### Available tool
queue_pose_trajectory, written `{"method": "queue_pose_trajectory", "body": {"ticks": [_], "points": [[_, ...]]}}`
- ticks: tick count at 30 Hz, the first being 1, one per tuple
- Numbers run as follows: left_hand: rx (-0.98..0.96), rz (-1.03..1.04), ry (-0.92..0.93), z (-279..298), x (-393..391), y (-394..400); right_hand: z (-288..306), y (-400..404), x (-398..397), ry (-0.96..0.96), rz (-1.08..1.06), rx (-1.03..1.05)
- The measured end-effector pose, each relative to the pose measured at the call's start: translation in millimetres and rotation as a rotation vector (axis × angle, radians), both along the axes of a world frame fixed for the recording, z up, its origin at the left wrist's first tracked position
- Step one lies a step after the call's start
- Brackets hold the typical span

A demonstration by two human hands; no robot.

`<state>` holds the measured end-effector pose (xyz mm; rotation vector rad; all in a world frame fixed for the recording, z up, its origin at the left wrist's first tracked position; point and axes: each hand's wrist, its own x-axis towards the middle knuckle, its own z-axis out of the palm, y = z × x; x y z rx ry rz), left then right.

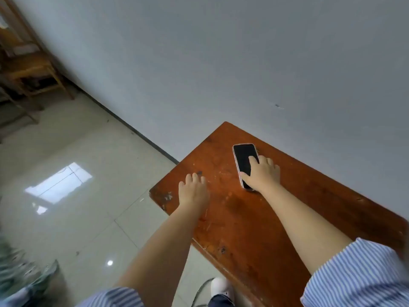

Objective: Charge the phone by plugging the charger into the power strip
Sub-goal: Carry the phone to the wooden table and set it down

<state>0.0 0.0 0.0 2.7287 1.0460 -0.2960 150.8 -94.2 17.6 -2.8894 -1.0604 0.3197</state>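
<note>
Resting on the scratched reddish-brown wooden table (254, 229), right hand (262, 175) grips the black-screened clear-cased phone (243, 158); left hand (193, 192) lies open, flat, empty.

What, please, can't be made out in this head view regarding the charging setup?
- Charger and power strip: neither appears in the head view.
- Phone: near end hidden by the right hand; port unseen.
- Cable-like loop on the floor: cut off by the bottom edge.
- Chair: blurred.
</note>
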Motion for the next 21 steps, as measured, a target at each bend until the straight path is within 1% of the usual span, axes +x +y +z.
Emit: {"method": "queue_pose_trajectory", "body": {"ticks": [1, 6, 8, 10, 12, 14, 16, 19, 21], "points": [[-0.028, 0.025, 0.040, -8, -2, 2, -7, 2, 3, 0.024, -0.022, -0.042], [-0.073, 0.036, 0.068, -53, -17, 19, -44, 18, 26, 0.104, -0.093, -0.091], [-0.066, 0.044, 0.037, -63, -21, 22, -55, 22, 31, 0.126, -0.139, -0.065], [-0.063, 0.050, 0.013, -69, -24, 22, -63, 24, 28, 0.101, -0.162, -0.018], [-0.067, 0.054, 0.001, -68, -24, 22, -65, 25, 27, 0.061, -0.179, 0.050], [-0.093, 0.048, 0.001, -66, -24, 23, -64, 25, 28, 0.067, -0.200, 0.111], [-0.127, 0.061, -0.032, -60, -26, 26, -62, 25, 28, 0.064, -0.151, 0.149], [-0.165, 0.132, -0.106, -52, -31, 43, -59, 34, 16, 0.055, -0.002, 0.170], [-0.153, 0.179, -0.140, -44, -40, 69, -54, 60, 0, 0.083, 0.084, 0.192]]}}
